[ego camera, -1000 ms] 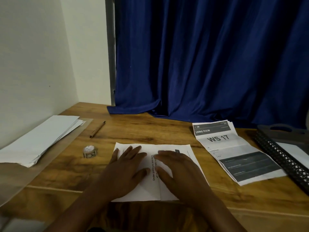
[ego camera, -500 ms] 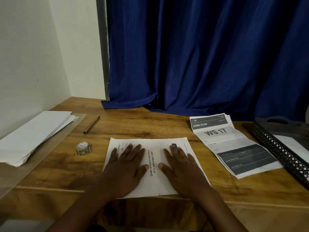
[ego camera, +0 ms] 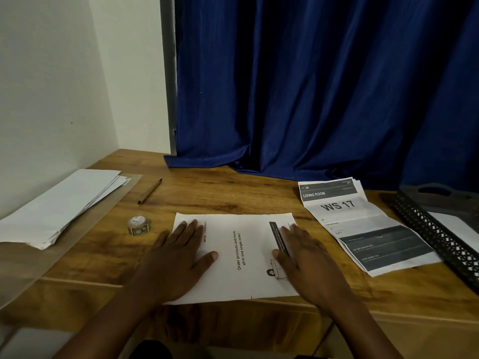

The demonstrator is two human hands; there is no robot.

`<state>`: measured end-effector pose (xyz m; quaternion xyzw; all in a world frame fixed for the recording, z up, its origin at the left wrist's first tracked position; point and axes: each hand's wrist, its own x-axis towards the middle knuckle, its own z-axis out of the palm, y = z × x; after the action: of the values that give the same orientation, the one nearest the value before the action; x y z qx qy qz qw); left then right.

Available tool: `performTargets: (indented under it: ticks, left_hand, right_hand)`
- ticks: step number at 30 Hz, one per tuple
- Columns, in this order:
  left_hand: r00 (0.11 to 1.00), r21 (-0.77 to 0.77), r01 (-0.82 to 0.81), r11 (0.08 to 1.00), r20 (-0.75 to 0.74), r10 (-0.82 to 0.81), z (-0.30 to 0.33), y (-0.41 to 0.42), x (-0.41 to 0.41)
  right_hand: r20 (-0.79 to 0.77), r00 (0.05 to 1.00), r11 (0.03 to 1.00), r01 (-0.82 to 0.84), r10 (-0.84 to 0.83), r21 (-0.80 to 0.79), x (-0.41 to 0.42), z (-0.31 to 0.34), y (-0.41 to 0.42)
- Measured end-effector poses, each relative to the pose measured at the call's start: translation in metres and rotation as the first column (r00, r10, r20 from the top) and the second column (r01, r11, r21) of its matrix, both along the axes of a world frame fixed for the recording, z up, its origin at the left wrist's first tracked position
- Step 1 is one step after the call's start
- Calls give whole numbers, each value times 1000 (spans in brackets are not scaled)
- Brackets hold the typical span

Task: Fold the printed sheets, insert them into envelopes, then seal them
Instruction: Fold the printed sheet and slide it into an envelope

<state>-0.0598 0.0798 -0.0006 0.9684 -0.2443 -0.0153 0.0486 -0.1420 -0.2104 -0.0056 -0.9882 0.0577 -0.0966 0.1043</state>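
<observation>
White printed sheet [ego camera: 241,255] lies pinned under the flat left hand [ego camera: 178,257] and right hand [ego camera: 308,263], fingers straight, likely to sharpen its crease

Table [ego camera: 233,198]: wood, warm brown grain, slight sheen.
Sheet [ego camera: 241,255]: matt white paper, black print.
Printouts [ego camera: 363,224]: creased paper, grey and black blocks.
Envelopes [ego camera: 59,203]: smooth white paper, stacked.
Film [ego camera: 121,200] under them: clear, glossy plastic.
Curtain [ego camera: 324,86]: blue cloth, soft sheen, deep folds.
Tray [ego camera: 435,234]: black, perforated, matt.
Pen [ego camera: 149,191]: brown, matt.
Wall [ego camera: 46,86]: matt, off-white.
</observation>
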Motion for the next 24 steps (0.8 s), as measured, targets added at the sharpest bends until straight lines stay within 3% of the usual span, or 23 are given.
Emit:
performTargets:
  ticks: [2,4,10,13,15,17,20,22,24]
  left_hand:
    - [999,30,-48,998,22,47,0,-3,-7]
    - [993,66,-92,994,82,86,2,-8,-16]
    - [965,84,-124,989,242,100,26,-17,-45]
    - [971,39,-139,990,202,128,37,-15,-53]
    - [980,-56,-135,989,142,142,42,-7,-50]
    - [988,-233,-149,961,8,155,50,6,-43]
    - [962,-507,-266,820,-196,190,57,25,-21]
    - [910,-701,-381,602,-399,112,61,31,-6]
    - [815,-761,-506,406,-576,-63,57,34,14]
  right_hand:
    - [155,988,998,26,-18,-49,-9,9,11]
    - [210,977,999,-28,36,-43,-20,17,27]
    - [-88,889,890,-454,450,-36,-42,10,69]
    - [-128,875,866,-482,467,-133,-43,2,71]
    - [7,871,855,-480,491,-198,-45,-3,63]
    - [104,864,869,-483,493,-107,-45,-6,50]
    - [110,860,813,-508,499,282,-46,-4,35]
    - [172,884,701,-452,434,552,-49,3,28]
    - [237,902,603,-419,360,679,-50,11,24]
